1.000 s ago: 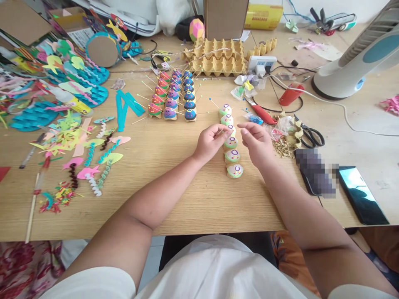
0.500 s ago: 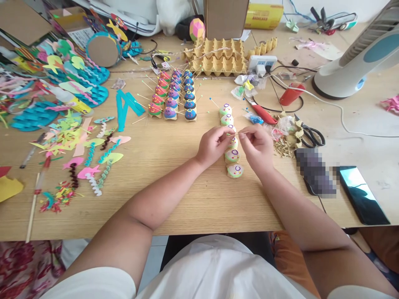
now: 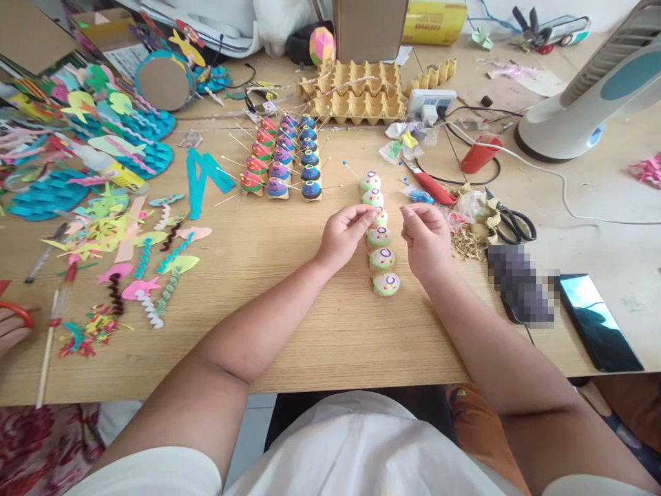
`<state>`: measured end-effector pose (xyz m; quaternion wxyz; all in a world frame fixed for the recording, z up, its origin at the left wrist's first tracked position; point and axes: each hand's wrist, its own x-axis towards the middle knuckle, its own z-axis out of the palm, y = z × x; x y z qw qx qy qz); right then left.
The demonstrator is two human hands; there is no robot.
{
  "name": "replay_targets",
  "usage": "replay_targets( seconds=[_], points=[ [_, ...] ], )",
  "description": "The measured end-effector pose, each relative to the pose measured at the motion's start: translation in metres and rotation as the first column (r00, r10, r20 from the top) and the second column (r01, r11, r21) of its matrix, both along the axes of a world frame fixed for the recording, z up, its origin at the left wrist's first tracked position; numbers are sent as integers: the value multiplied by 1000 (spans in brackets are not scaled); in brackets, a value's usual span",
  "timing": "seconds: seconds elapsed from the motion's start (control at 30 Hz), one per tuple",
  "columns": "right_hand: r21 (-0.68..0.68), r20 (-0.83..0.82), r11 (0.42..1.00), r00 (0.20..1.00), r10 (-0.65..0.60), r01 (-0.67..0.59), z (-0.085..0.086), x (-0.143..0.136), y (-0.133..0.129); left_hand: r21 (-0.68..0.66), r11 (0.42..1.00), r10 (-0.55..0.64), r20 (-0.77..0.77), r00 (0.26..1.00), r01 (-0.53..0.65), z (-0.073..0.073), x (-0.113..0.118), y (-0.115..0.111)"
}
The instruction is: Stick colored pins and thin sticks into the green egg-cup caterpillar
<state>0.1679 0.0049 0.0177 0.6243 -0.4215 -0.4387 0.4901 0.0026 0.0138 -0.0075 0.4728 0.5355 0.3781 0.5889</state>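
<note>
My left hand (image 3: 343, 236) and my right hand (image 3: 427, 239) are raised over a column of white painted egg-carton cups (image 3: 382, 259), one on each side of it. Thumb and forefinger are pinched together on both hands; whatever they hold is too small and thin to make out. A gap separates the two pinches. The white cups carry purple rings and coloured dots, and my left fingertips partly cover one. From the farthest white cup (image 3: 370, 181) a thin stick with a blue tip (image 3: 344, 163) pokes out.
Beyond my left hand stand rows of red, purple and blue cups (image 3: 281, 169) with sticks poking out. Paper fish (image 3: 142, 288) and cuttings lie left. Black scissors (image 3: 516, 222), a phone (image 3: 599, 320) and a fan (image 3: 573, 103) are right. Another person's hand (image 3: 13, 327) holds orange-handled scissors.
My hands have drawn apart; earlier their fingertips met around a thin stick. At the left edge, another person's hand with orange-handled scissors has appeared, where a yellow paper piece was.
</note>
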Motion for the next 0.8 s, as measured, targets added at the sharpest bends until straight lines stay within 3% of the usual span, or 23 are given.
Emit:
replay_targets(
  seconds=[0.2, 0.43, 0.8],
  points=[
    [62, 79, 998, 997, 11, -16, -2, -2, -2, -5, 1000, -18, 37, 999, 18, 0, 0, -1],
    [82, 347, 994, 937, 37, -70, 0, 3, -5, 13, 999, 33, 44, 998, -34, 1, 0, 1],
    [13, 285, 1000, 958, 15, -20, -4, 3, -1, 9, 999, 52, 38, 998, -53, 5, -2, -1]
  ],
)
